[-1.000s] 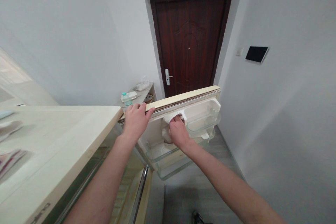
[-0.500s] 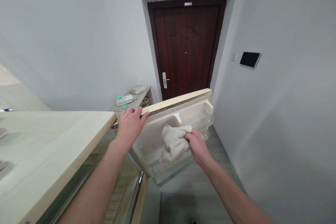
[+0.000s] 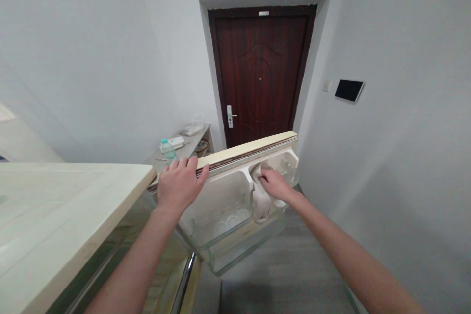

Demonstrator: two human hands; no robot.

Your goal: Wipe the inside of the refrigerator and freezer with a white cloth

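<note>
The cream fridge door [image 3: 246, 150] stands open, its inner side with white compartments and clear shelves facing me. My left hand [image 3: 180, 181] grips the door's top edge near the hinge side, fingers over it and thumb on the inner side. A whitish cloth [image 3: 262, 202] hangs from my right hand [image 3: 274, 184], which is closed on it against the upper right compartment, beside the white divider. The cloth's lower end drapes over the clear shelf front.
The cream fridge top [image 3: 73, 196] lies at the left, above the open interior. Behind the door, a low cabinet [image 3: 195, 141] holds a bottle [image 3: 168, 151] and a plastic bag [image 3: 193, 127]. A dark red door [image 3: 259, 73] stands beyond; a wall screen [image 3: 349, 90] is right.
My right hand has carried the cloth rightward, from in front of the left compartment to the divider and right compartment. My left hand stays on the door edge. The view has shifted slightly.
</note>
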